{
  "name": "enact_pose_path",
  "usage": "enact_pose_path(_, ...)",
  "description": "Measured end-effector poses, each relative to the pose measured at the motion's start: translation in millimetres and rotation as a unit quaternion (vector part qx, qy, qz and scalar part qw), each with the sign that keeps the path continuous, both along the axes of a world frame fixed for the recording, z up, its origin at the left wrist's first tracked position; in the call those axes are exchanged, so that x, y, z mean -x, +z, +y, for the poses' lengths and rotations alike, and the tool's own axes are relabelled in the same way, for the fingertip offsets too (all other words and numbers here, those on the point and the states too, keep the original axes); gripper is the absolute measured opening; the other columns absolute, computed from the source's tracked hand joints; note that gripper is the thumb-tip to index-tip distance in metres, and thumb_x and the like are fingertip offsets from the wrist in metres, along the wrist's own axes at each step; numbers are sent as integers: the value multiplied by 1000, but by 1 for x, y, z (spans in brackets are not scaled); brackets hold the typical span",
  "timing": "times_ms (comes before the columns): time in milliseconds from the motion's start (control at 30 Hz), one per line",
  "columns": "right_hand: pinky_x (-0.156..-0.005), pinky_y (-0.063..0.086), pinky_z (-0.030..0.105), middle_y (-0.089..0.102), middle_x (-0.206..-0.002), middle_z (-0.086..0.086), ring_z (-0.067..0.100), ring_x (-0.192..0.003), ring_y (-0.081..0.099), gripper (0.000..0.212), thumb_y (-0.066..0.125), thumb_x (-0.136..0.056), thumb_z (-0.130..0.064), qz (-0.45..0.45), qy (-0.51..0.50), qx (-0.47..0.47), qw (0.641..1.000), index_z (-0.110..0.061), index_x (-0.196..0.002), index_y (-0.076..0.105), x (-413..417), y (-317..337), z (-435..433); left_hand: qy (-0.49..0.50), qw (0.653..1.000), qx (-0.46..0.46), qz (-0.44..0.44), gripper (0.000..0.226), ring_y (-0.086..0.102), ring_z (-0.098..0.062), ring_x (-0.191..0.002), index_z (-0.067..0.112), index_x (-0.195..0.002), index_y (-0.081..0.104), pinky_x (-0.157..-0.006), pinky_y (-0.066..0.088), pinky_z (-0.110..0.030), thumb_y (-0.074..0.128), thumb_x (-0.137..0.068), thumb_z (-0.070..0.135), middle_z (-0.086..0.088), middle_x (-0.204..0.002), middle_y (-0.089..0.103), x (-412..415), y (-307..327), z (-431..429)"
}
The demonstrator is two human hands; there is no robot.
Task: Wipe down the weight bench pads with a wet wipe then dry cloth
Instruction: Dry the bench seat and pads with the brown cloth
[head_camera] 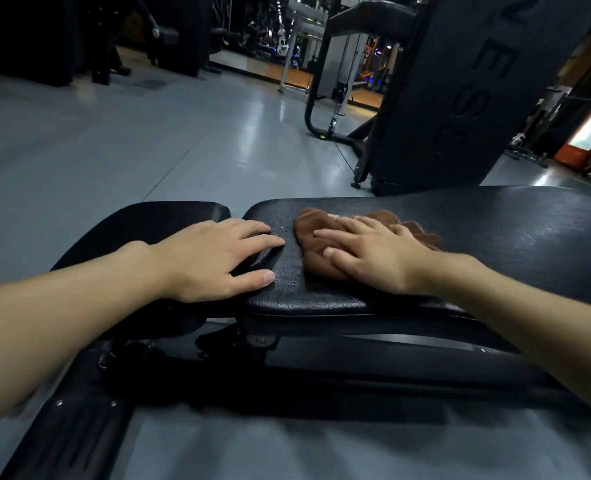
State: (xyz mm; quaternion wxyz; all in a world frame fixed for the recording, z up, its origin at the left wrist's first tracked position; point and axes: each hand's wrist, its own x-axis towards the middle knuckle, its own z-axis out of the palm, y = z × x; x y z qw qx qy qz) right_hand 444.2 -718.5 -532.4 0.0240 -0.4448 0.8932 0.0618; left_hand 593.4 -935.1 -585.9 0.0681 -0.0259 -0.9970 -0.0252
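Mid-frame, the left hand (217, 258) is lying flat, fingers spread, bridging the gap between the short seat pad (141, 223) and the long back pad (512, 237), while the right hand (377, 258) is pressing straight fingers onto the bunched brown cloth (309, 242) just beside it. The cloth is sitting at the left end of that long pad, whose long axis is running toward the frame's right — the right hand's side. Farther off, upper right, a dark machine panel (460, 98) is showing embossed letters — only "E S S" legible.

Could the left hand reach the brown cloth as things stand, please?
Probably yes. The left hand rests flat on the bench pad beside the brown cloth, only bare pad between them. The right hand presses the cloth but leaves its near edge uncovered.
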Motion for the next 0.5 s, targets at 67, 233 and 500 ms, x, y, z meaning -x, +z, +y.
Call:
enact_pose_path(67,-113,11,66,18,-162,-13,21,-149,15,47,23,-98,-59,-3,-19,11,1000,-55,-145,29,25,-3,-26,1,1000,-6,7,76,26,-7,-140,46,-149,21,-111,31,-36,10,-81,79,14,-154,27,2,-2,-2)
enact_pose_path(233,-109,15,69,31,-158,-3,33,-143,27,49,21,-95,-57,-2,-66,20,998,-53,-143,34,67,-5,-84,5,1000,6,9,78,28,-7,-140,44,-150,20,-110,30,-35,8,-81,78,13,-155,26,2,-3,0)
enact_pose_path(500,-112,16,64,31,-158,-7,24,-145,25,48,26,-97,-50,-2,-40,44,998,-51,-143,37,28,-10,-62,12,999,-15,26,76,32,-5,-137,37,-146,34,-110,35,-39,14,-83,73,17,-151,33,-12,-3,-3)
